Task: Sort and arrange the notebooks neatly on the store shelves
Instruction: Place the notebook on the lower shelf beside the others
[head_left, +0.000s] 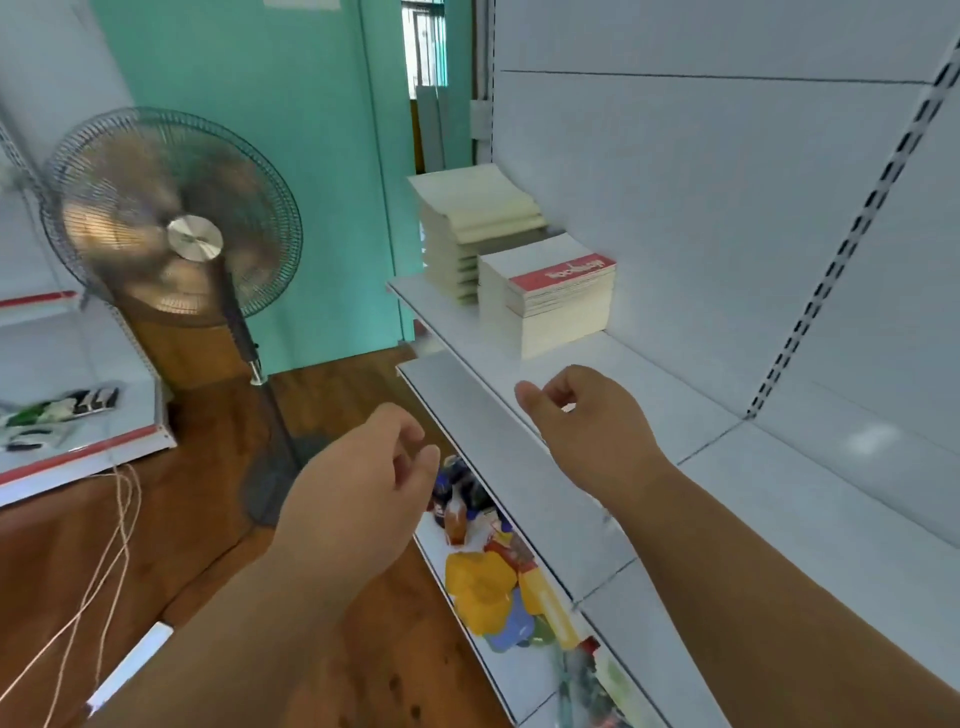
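I'm seeing my right hand (587, 421) hanging loosely curled and holding nothing over the white metal shelf (649, 410); my left hand (363, 483) looks likewise, though blurred. The red-banded cream notebook stack (550, 296) is sitting just beyond, a taller plain cream stack (467, 228) behind.

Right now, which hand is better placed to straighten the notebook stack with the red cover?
Probably the right hand: it hovers empty over the shelf, just short of the red-topped stack. The left hand, also empty, hangs off the shelf edge, farther away.
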